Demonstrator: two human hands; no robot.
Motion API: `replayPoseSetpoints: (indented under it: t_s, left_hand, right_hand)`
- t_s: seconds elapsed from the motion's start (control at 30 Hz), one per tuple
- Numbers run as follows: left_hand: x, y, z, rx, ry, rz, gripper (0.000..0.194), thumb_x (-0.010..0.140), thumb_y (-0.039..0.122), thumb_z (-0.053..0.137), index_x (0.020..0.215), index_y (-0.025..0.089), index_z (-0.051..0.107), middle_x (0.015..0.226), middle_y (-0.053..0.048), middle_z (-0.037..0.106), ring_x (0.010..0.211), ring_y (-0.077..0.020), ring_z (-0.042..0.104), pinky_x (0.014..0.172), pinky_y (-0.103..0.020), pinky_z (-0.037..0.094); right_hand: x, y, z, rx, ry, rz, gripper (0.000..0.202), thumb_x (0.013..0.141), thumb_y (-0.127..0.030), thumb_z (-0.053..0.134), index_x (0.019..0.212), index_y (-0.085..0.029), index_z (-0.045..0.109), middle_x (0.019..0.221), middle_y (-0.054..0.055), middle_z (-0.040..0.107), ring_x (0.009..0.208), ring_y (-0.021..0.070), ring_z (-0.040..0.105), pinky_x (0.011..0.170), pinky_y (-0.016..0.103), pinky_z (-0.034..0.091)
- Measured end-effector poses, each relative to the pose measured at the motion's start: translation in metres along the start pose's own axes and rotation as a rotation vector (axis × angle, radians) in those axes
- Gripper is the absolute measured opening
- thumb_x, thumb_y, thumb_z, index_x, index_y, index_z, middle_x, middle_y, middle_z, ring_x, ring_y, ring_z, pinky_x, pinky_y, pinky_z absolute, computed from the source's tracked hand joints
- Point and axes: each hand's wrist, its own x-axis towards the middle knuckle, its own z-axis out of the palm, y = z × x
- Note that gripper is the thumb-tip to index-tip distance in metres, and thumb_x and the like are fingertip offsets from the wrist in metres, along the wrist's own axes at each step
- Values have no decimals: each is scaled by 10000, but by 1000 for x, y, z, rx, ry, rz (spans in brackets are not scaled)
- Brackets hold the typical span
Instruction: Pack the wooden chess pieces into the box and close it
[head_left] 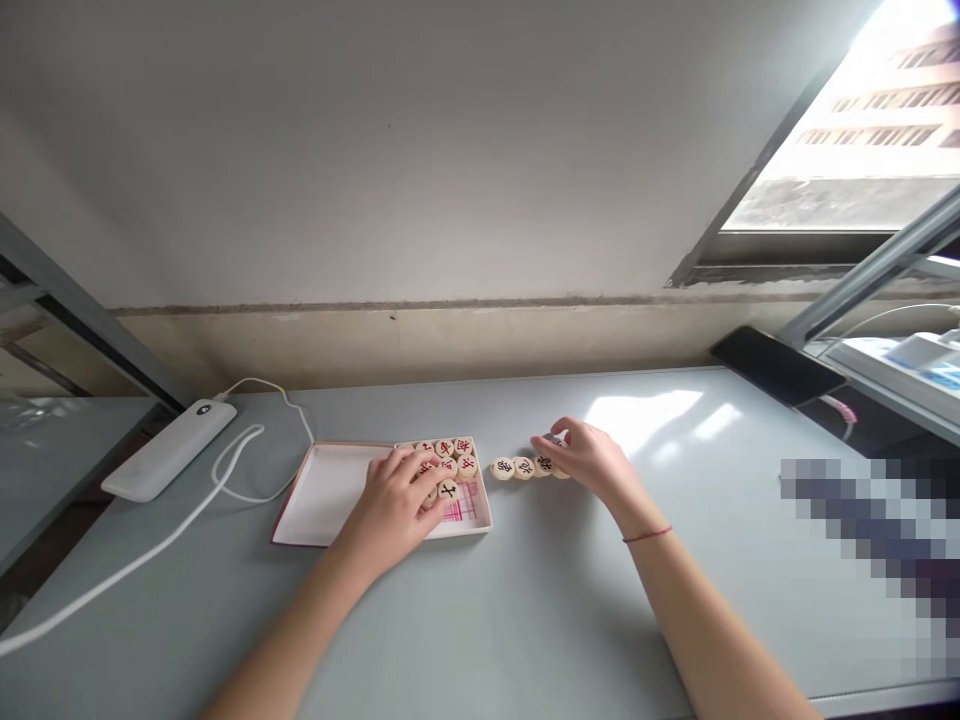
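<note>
A shallow white box [486, 500] lies unfolded, its bare lid [322, 490] flat to the left. Round wooden xiangqi pieces [465, 467] with red and black characters fill the box's upper part. My left hand [394, 500] rests over them, fingers spread and touching some; it covers part of the box. To the right, several black-lettered xiangqi pieces [523, 468] form a row on the desk. Above the row's right end, my right hand [589, 455] pinches a xiangqi piece [553, 439] between thumb and fingers. That hand partly hides the row's end.
A white power bank [169, 450] with a white cable [172, 540] lies at the left on the grey desk [525, 620]. At the back right, a black phone [776, 365] leans near a metal post. A blurred patch [885, 550] covers the right edge.
</note>
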Motion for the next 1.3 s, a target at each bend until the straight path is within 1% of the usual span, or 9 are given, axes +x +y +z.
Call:
replayPoseSetpoints:
  t_s: [0.23, 0.33, 0.43, 0.47, 0.57, 0.73, 0.9, 1.07, 1.3]
  left_hand:
    - [0, -1, 2, 13, 23, 16, 191, 857, 246, 580, 1038, 270, 639, 1095, -34, 619, 1077, -237, 515, 883, -383, 408]
    - [0, 1, 1, 5, 58, 30, 189, 859, 233, 571, 1037, 261, 630, 1087, -38, 626, 1080, -233, 518, 902, -382, 408]
    - [2, 4, 0, -20, 113, 41, 237, 880, 257, 549, 1114, 256, 589, 1096, -52, 626, 1067, -229, 537, 917, -384, 412]
    - [2, 6, 0, -29, 135, 42, 277, 886, 273, 547, 1162, 254, 563, 1114, -62, 619, 1067, -230, 543, 921, -385, 415]
    - [3, 13, 2, -59, 199, 51, 410, 897, 308, 542, 1296, 259, 461, 1181, -84, 584, 1093, -239, 551, 927, -387, 429]
    - [4, 22, 3, -107, 247, 83, 348, 936, 284, 488, 1282, 269, 460, 1095, -57, 626, 985, -194, 600, 861, -335, 465]
    - [5, 23, 3, -153, 239, 71, 212, 878, 178, 546, 1086, 219, 556, 1030, -45, 656, 979, -192, 603, 835, -327, 437]
    - [8, 24, 7, -141, 132, 81, 98, 808, 122, 584, 799, 219, 597, 955, 6, 697, 891, -167, 612, 811, -322, 371]
    - [16, 20, 10, -48, -69, 98, 133, 849, 157, 578, 752, 231, 631, 979, 47, 713, 912, -165, 575, 762, -345, 311]
  right_hand:
    - [6, 10, -4, -14, 21, -14, 250, 724, -357, 549, 897, -191, 619, 787, 56, 655, 716, 189, 595, 572, 257, 406]
    - [6, 8, -8, 74, 154, -73, 245, 739, -362, 560, 899, -194, 639, 841, 65, 668, 726, 193, 610, 611, 280, 442]
    - [-7, -9, -7, 292, 298, -277, 271, 768, -412, 570, 922, -200, 639, 895, 69, 676, 706, 176, 617, 650, 297, 476]
    - [-15, -17, -5, 385, 294, -356, 281, 773, -422, 580, 929, -196, 636, 892, 70, 679, 700, 168, 618, 652, 292, 485]
    - [-43, -43, 5, 634, 53, -503, 278, 777, -418, 622, 954, -204, 628, 851, 51, 686, 685, 146, 616, 614, 261, 503]
    - [-70, -62, 18, 835, -218, -550, 247, 786, -396, 648, 952, -217, 608, 891, 31, 686, 721, 128, 619, 606, 238, 514]
    - [-58, -52, 16, 847, -157, -470, 306, 797, -482, 620, 909, -199, 599, 851, 45, 679, 708, 143, 635, 619, 255, 528]
    - [-46, -42, 6, 880, -61, -380, 358, 787, -524, 614, 924, -194, 597, 936, 69, 672, 672, 141, 636, 591, 258, 528]
    - [-51, -45, 3, 674, -101, -472, 247, 842, -440, 564, 941, -219, 614, 778, 21, 644, 641, 133, 580, 582, 263, 502]
